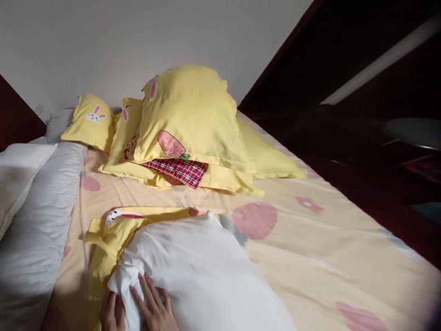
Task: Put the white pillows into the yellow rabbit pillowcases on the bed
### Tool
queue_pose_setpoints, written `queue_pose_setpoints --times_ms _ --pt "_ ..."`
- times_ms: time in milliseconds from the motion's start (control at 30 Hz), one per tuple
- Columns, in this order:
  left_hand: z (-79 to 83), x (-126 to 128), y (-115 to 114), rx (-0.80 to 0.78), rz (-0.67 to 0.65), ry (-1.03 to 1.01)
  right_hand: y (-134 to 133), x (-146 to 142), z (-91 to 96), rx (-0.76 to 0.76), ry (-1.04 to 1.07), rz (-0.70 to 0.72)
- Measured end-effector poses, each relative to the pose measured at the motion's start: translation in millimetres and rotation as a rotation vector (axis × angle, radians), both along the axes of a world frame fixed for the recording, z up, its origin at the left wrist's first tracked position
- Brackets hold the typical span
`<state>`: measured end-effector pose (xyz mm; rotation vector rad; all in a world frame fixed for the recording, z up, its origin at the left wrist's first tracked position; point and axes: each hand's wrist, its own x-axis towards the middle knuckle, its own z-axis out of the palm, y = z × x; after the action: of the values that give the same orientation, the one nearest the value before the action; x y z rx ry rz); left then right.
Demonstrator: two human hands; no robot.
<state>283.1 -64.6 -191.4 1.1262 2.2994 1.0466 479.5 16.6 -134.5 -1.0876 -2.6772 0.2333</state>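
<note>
A plump white pillow point(206, 271) lies in front of me, partly over a flat yellow pillowcase point(103, 248) with a rabbit print. My right hand point(156, 305) rests on the pillow near its gathered left end, fingers stretched and slightly apart, pressing into the cloth. At the pillow's left edge, beside the yellow cloth, my left hand point(113, 315) has its fingers bent and closed on the white fabric. The lower parts of both hands are cut off by the frame's bottom edge.
Stacked yellow pillows point(193, 115) with carrot prints and a red checked cloth point(186, 171) between them sit farther back. A small yellow pillow point(91, 122) stands by the wall. White bedding point(41, 216) lies along the left; the patterned bed sheet point(310, 257) stretches right.
</note>
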Motion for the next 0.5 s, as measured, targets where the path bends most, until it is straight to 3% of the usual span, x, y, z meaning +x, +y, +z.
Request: queue_pose_setpoints --times_ms 67,133,233,300,400,500 --pt "2.6 14.9 8.4 -0.021 -0.021 0.040 -5.3 -2.6 -1.6 -0.040 0.003 -0.018" --pt "11.4 25.7 20.0 -0.033 -0.040 -0.047 -17.6 -11.0 -6.4 -0.051 -0.007 -0.090" --pt "23.6 31.9 33.3 -0.084 -0.058 -0.395 -38.8 -29.2 -16.6 -0.007 -0.040 -0.262" --pt "26.4 28.7 35.5 -0.150 0.010 -0.610 -45.1 -37.4 -23.0 0.003 -0.049 -0.318" --pt "25.6 18.3 33.3 -0.177 0.111 -0.754 -38.8 -35.6 -28.6 -0.033 -0.049 -0.275" --pt "25.7 11.5 35.0 -0.153 -0.006 -0.667 -23.7 -24.4 -27.3 -0.121 -0.056 -0.233"
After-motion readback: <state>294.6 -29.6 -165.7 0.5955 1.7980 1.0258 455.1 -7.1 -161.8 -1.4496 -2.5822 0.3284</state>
